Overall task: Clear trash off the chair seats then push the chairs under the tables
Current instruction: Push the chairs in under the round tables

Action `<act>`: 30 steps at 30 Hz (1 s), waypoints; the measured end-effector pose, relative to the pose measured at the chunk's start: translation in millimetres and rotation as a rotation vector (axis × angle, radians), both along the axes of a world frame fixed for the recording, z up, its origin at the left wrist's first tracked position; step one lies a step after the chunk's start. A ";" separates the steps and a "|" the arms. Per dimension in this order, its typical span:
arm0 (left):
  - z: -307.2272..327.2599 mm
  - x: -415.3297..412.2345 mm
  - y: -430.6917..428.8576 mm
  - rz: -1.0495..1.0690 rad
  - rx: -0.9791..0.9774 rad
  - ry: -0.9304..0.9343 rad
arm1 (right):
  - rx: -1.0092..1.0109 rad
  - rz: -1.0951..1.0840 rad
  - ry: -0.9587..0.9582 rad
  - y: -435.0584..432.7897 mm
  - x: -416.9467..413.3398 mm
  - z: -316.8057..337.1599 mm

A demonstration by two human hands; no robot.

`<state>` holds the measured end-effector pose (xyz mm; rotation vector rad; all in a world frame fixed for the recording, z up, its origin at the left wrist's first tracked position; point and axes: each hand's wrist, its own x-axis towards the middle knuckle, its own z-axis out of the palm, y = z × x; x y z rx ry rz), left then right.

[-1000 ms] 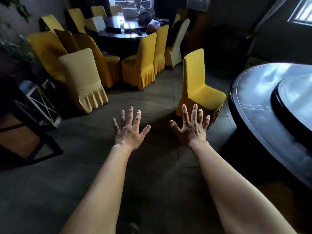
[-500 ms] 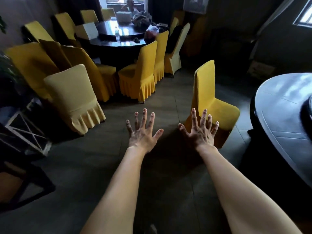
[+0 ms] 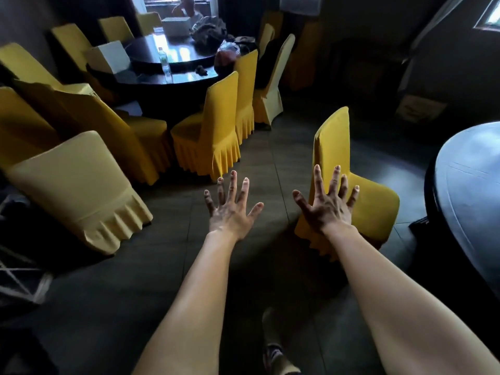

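Note:
A yellow-covered chair stands alone on the dark tiled floor, its seat turned toward the dark round table at the right edge. Its seat looks bare. My right hand is stretched out in front of the chair's back, fingers spread, holding nothing. My left hand is held out over the floor to the left of the chair, also spread and empty. Both forearms reach forward from the bottom of the view.
Several more yellow chairs ring a second round table at the back, which carries white boxes, a plastic bottle and bags. A pale yellow chair stands at left beside a dark metal-framed stand. My foot shows below.
The view has shifted left and closer: the lone chair and the round table slid rightward and grew larger. Both hands stay spread and have come nearer the chair's back.

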<state>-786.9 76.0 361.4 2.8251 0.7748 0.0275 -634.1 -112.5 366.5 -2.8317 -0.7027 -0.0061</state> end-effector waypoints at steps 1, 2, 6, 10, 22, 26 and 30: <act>-1.6 21.1 10.3 0.004 -0.003 0.001 | -0.002 -0.006 0.006 10.1 21.7 -1.1; -3.1 42.4 20.8 0.011 -0.006 0.001 | -0.005 -0.011 0.014 21.2 44.0 -0.7; -3.8 118.8 59.6 0.049 -0.014 0.008 | 0.022 -0.045 0.020 59.7 124.3 7.7; 0.3 185.2 91.9 0.058 -0.021 0.029 | 0.029 -0.054 0.040 92.5 192.1 9.5; -34.8 389.6 205.4 -0.048 -0.029 0.109 | 0.030 -0.249 0.123 191.7 358.3 -44.8; -45.8 473.3 245.5 -0.150 -0.042 0.132 | 0.065 -0.416 0.218 230.7 409.1 -72.2; -56.0 548.6 271.3 -0.298 -0.043 0.160 | 0.069 -0.586 0.334 258.1 446.4 -95.9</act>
